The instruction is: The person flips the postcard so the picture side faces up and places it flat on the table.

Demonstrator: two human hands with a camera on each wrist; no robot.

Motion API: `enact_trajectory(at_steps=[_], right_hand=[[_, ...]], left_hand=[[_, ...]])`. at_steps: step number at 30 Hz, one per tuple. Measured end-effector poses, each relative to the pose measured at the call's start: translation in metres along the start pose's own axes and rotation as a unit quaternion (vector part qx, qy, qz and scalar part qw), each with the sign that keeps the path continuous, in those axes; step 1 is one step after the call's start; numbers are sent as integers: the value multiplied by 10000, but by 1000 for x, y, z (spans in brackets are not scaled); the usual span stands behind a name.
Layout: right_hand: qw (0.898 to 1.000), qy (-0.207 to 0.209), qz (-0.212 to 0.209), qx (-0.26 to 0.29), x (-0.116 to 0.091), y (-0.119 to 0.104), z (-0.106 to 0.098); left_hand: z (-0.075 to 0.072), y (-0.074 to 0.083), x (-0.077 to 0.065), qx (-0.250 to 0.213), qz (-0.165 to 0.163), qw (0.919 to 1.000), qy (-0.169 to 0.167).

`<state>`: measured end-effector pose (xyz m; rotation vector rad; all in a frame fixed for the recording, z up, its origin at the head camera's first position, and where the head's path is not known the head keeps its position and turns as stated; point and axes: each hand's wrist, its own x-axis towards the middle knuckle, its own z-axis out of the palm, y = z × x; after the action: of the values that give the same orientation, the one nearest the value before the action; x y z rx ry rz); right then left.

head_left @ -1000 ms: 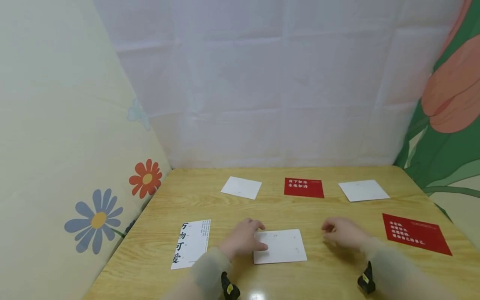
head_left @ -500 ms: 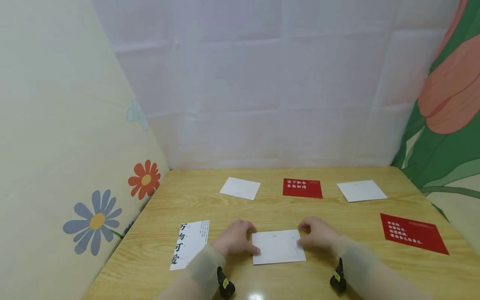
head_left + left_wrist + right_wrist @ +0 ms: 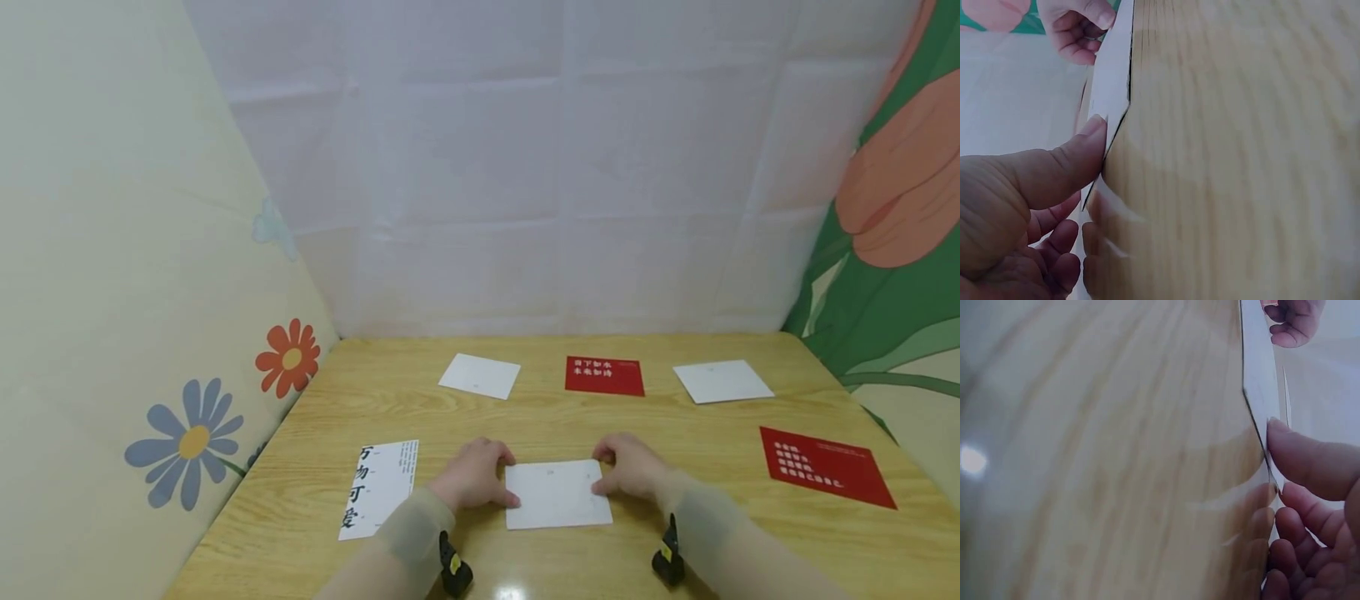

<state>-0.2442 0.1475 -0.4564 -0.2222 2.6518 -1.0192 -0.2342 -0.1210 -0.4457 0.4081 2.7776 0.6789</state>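
Observation:
A white postcard [image 3: 558, 493] with faint small print lies at the middle front of the table, long side across. My left hand [image 3: 474, 475] holds its left end, and my right hand [image 3: 632, 468] holds its right end. In the left wrist view, the left thumb [image 3: 1075, 159] lies on the card's face near a corner, with the other fingers curled at its edge. The right wrist view has the right thumb [image 3: 1310, 456] on the opposite end, fingers curled beside the edge. Whether fingertips reach under the card is hidden.
Along the back lie a white card [image 3: 480, 376], a red card [image 3: 604, 376] with white characters and another white card [image 3: 723, 382]. A white card with black characters [image 3: 380, 490] lies left, a red card [image 3: 827, 467] right. A white sheet [image 3: 465, 167] hangs behind the table.
My right hand has moved left from the bare tabletop to the postcard's right end and now grips it. My left hand has stayed at the left end. The postcard has hardly moved.

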Motion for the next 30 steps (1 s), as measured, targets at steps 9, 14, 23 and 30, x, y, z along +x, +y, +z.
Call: enact_trajectory(at_steps=[9,14,23,30], right_hand=[[9999,-13,100,-87,1,0,2],[9999,-26,125,-76,0,-1,1],[9999,7,103,-50,-1,-2,2],[9990,71,189,403,-2,-1,3]], left_hand=[[1,3,2,-82,-157,9997,-171],[3,3,4,-125,-237,9994,-203],[4,6,7,-501,-194,9984,-197],[5,1,7,-1158,-167,9930,-191]])
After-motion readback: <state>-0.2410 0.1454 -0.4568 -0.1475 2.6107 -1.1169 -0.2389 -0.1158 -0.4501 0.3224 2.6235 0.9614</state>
